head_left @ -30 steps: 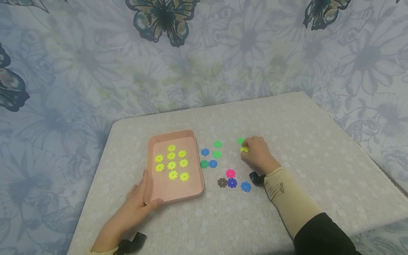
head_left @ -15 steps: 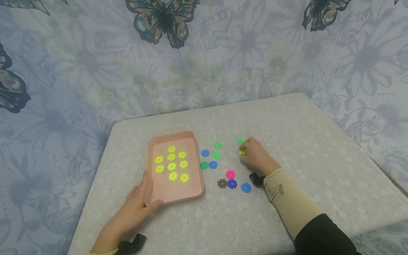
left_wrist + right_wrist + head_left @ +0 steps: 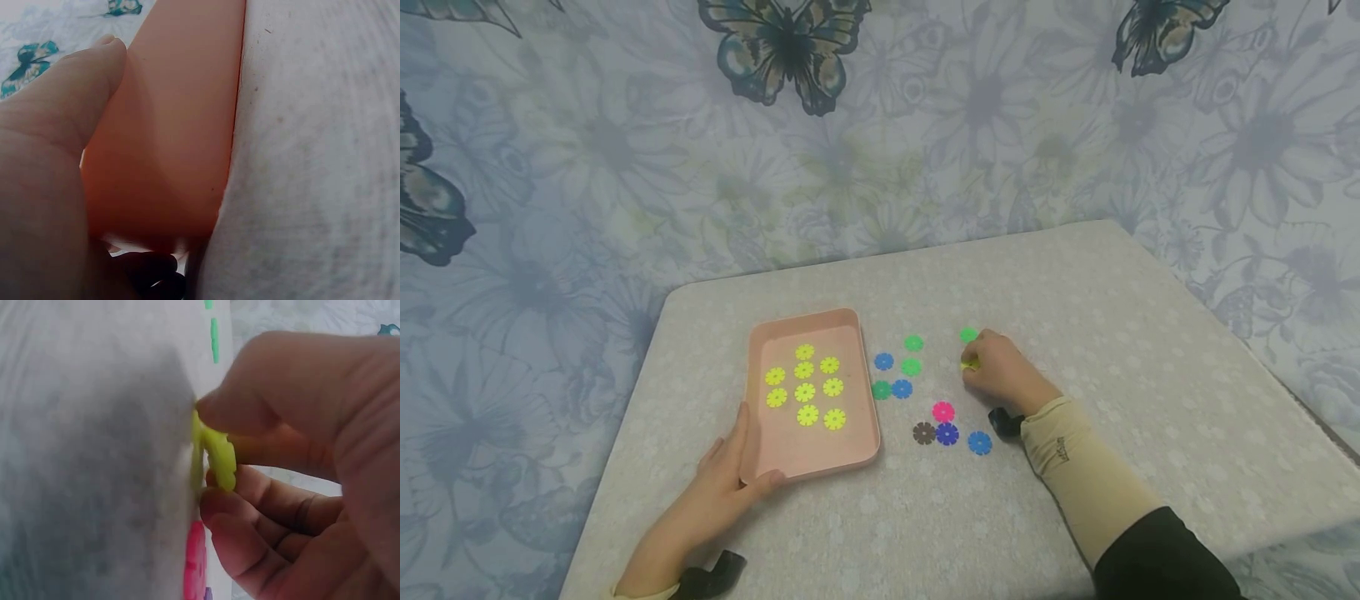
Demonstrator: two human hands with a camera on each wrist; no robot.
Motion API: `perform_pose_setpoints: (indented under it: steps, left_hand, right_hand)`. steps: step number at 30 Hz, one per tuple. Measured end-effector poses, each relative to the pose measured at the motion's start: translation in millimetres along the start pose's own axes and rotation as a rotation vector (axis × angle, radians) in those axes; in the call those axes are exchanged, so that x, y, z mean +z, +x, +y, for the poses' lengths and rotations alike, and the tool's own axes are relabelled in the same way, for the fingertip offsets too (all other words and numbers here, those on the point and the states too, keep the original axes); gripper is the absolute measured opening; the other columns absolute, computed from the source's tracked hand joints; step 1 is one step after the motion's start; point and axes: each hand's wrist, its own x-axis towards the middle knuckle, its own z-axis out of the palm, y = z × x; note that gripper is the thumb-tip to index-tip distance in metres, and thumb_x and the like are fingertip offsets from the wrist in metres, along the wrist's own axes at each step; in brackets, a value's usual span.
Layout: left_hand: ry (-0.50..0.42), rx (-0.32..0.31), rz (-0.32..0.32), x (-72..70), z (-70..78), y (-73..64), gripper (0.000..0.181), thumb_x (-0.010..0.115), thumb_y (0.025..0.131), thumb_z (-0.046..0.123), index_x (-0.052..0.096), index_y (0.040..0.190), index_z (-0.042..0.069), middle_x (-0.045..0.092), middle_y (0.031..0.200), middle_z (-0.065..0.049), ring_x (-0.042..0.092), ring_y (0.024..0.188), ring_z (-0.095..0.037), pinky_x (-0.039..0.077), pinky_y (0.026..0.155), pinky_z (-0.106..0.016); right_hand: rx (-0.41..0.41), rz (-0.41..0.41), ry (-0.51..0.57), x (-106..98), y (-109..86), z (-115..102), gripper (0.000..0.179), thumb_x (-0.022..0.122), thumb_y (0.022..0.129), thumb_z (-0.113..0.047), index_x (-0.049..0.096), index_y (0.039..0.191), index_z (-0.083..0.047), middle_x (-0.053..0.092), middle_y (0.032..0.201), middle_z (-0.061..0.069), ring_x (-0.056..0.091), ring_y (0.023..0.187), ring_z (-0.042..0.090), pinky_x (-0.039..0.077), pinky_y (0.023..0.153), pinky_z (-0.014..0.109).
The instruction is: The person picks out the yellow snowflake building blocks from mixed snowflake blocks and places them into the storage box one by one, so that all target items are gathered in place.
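Observation:
In the head view, my left hand holds the near left corner of a pink tray, its thumb along the near side. The left wrist view shows that thumb against the tray's outer wall. Several yellow flower-shaped discs lie flat inside the tray. To the right of it, my right hand is down at the table. Close up in the right wrist view, its fingers pinch a tilted yellow disc; a second yellow piece lies against the tabletop, partly hidden by the thumb.
Between tray and right hand lie loose discs: green, blue, pink, brown and dark blue. A green disc sits just beyond the right hand. A patterned wall rises behind the table.
My right hand has shifted slightly toward me and left with the yellow piece at its fingertips. The left hand and tray have stayed in place.

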Motion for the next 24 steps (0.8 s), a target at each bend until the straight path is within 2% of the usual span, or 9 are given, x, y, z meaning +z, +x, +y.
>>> perform_pose_setpoints:
  steps: [6,11,18,20,24]
  left_hand:
    - [0.004,-0.012,-0.003,-0.5,1.1,-0.7,0.116,0.070,0.094,0.054,-0.013,0.165,0.015,0.013,0.169,-0.026,0.018,0.155,-0.048,0.005,0.121,-0.071]
    - [0.000,-0.016,-0.004,-0.7,1.3,-1.3,0.116,0.070,0.094,0.054,-0.012,0.165,0.016,0.012,0.170,-0.025,0.017,0.155,-0.048,0.005,0.121,-0.070]
    - [0.005,-0.041,-0.023,-1.6,2.9,-0.6,0.117,0.068,0.093,0.058,-0.013,0.165,0.015,0.009,0.171,-0.022,0.014,0.157,-0.045,0.003,0.122,-0.070]
    - [0.003,-0.053,-0.030,-1.9,3.5,0.0,0.117,0.068,0.093,0.059,-0.014,0.165,0.015,0.007,0.171,-0.021,0.013,0.157,-0.044,0.002,0.122,-0.070]
    - [0.002,-0.062,-0.037,-2.6,4.5,1.2,0.118,0.068,0.093,0.061,-0.014,0.165,0.015,0.006,0.172,-0.020,0.012,0.158,-0.043,0.001,0.122,-0.070]
  right_hand:
    - [-0.016,0.024,-0.016,2,0.4,-3,0.025,0.070,0.083,-0.009,0.078,0.105,0.001,0.067,0.103,0.014,0.065,0.098,0.031,0.057,0.090,0.047]
    - [-0.002,0.023,-0.020,3,-1.5,-8,0.027,0.069,0.084,-0.008,0.077,0.108,0.001,0.067,0.106,0.016,0.065,0.102,0.034,0.056,0.093,0.049]
    - [0.177,-0.036,0.173,-2,-2.5,-9,0.039,0.068,0.087,-0.013,0.071,0.125,-0.002,0.067,0.128,0.018,0.061,0.122,0.039,0.052,0.103,0.055]
    - [0.185,-0.049,0.209,-5,-1.4,-9,0.042,0.068,0.088,-0.015,0.069,0.128,-0.001,0.067,0.130,0.019,0.062,0.123,0.039,0.052,0.103,0.055]
    - [0.108,-0.024,0.267,-12,5.0,-11,0.039,0.071,0.089,-0.019,0.072,0.123,-0.001,0.071,0.123,0.018,0.066,0.116,0.035,0.055,0.099,0.051]
